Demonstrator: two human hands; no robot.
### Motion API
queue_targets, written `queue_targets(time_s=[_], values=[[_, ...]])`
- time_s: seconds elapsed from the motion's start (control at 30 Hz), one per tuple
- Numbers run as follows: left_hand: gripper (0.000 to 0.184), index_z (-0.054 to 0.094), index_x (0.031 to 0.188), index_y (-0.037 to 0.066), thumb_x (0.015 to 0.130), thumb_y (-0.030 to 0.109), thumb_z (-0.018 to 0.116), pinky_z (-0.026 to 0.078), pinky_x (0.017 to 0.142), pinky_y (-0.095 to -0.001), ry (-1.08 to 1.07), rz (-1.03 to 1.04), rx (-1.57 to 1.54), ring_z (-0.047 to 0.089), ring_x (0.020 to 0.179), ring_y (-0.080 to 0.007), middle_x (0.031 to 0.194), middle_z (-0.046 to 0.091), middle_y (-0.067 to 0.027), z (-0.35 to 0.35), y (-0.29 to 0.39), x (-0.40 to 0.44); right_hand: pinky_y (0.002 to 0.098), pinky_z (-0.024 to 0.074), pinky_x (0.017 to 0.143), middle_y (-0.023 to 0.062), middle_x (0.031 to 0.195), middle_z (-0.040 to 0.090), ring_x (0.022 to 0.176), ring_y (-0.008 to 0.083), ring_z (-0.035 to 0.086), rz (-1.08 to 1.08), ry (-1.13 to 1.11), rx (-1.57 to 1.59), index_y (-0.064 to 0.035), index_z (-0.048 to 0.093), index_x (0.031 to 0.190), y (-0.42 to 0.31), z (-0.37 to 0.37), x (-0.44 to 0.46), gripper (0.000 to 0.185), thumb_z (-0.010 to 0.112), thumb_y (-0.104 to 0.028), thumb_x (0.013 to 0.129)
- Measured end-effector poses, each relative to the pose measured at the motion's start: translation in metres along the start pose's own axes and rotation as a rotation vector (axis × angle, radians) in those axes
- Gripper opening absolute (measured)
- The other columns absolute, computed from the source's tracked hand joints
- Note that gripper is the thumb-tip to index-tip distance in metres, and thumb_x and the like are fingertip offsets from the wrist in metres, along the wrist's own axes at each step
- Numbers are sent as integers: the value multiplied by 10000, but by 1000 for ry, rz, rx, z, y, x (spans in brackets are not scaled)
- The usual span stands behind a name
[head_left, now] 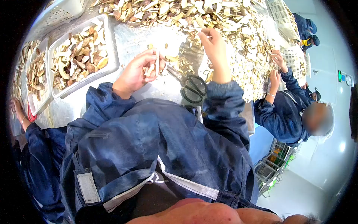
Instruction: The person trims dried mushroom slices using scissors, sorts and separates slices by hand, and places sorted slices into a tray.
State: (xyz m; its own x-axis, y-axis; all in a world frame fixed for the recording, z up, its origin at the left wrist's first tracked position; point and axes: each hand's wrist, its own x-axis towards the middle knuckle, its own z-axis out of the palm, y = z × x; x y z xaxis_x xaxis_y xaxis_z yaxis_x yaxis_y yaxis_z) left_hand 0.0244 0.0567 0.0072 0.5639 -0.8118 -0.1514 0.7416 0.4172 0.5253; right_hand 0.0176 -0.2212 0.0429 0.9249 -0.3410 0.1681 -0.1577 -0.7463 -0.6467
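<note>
My left hand (138,70) is curled around several pale dried mushroom slices (157,62), one of them standing up between thumb and fingers. At the near edge of a wide heap of dried mushroom slices (231,22), my right hand (215,47) has its fingers pinched on a tan slice (200,23). Scissors with black handles (194,89) lie on the metal table (130,35) between my hands, close to my jacket. Their blades point toward my left hand. Small mushroom scraps are scattered around the blades.
On the left stands a clear plastic tub (112,48) of mushroom slices, with another tub (34,106) beside it. White baskets (296,61) line the far right. A co-worker (287,108) reaches into the heap at right; another person's hand (18,112) shows at far left.
</note>
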Motion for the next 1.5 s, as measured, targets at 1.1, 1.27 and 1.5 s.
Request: queue_targets(time_s=[1.1,1.27,1.5], values=[[322,566,1206,56,1043,309,451,482,586,-266,164,76,-87,583,769,-167,985,604,-61,0,2,0,212,446,681,12,797,662,701,84,588,217,-240,648,32,658,1092,-23,9,-2,258,699,-108,880],[430,517,1287,30,1057,368,386,562,795,-388,137,77,-173,644,931,-245,1069,613,-108,3,2,2,224,469,699,27,829,689,743,94,625,202,-441,839,11,671,1075,-62,9,-28,218,686,-130,910],[463,496,1306,66,1049,439,400,566,740,-350,136,60,-193,636,903,-229,1088,619,-114,1,1,3,315,512,694,55,864,671,763,179,653,-145,7,2,-60,684,1113,-29,32,29,282,709,-183,860]])
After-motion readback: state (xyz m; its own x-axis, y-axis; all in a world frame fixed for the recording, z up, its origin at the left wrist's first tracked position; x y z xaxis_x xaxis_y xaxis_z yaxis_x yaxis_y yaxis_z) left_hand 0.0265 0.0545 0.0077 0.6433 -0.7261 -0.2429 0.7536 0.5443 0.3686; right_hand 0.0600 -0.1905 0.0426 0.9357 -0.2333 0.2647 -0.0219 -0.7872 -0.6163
